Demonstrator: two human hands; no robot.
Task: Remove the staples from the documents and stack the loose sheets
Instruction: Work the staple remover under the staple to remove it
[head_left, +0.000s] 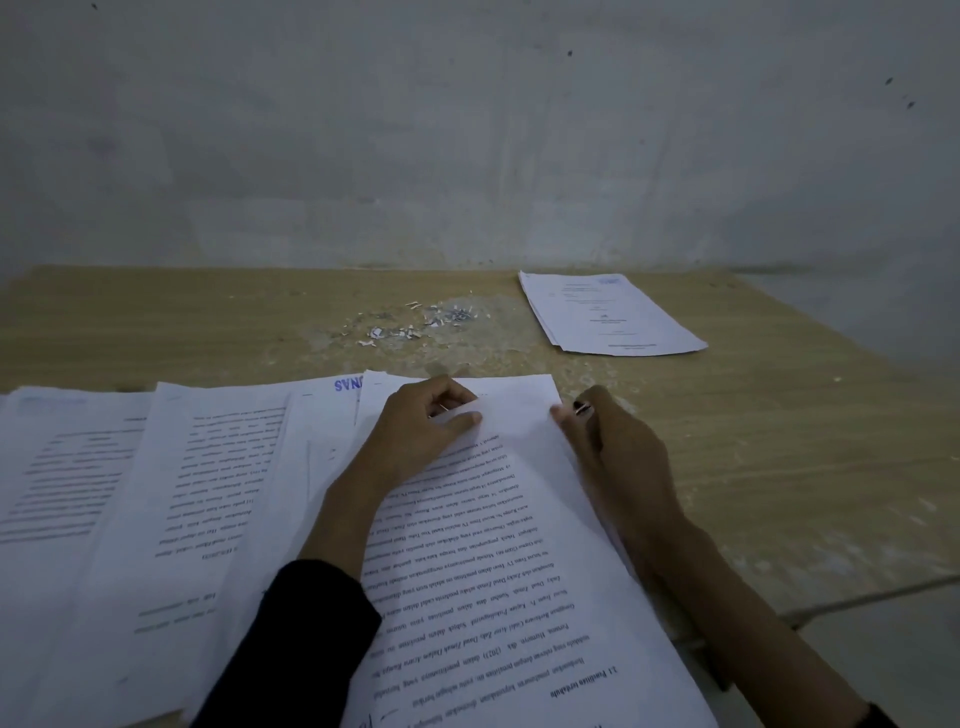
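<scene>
Left hand: pinches far edge of top document.
Right hand: grips dark tool, thumb on document corner.
Far right: sheet stack.

Black sleeve, left arm, ends mid-forearm.

Counted on one wooden table: two bare hands, left hand and right hand, near centre. One small dark tool. Four printed documents, fanned from 9 o'clock round to 6 o'clock. One stack of loose sheets at 1 o'clock. One scatter of pulled staples and paper scraps at 12 o'clock, pieces too small to tally.
</scene>
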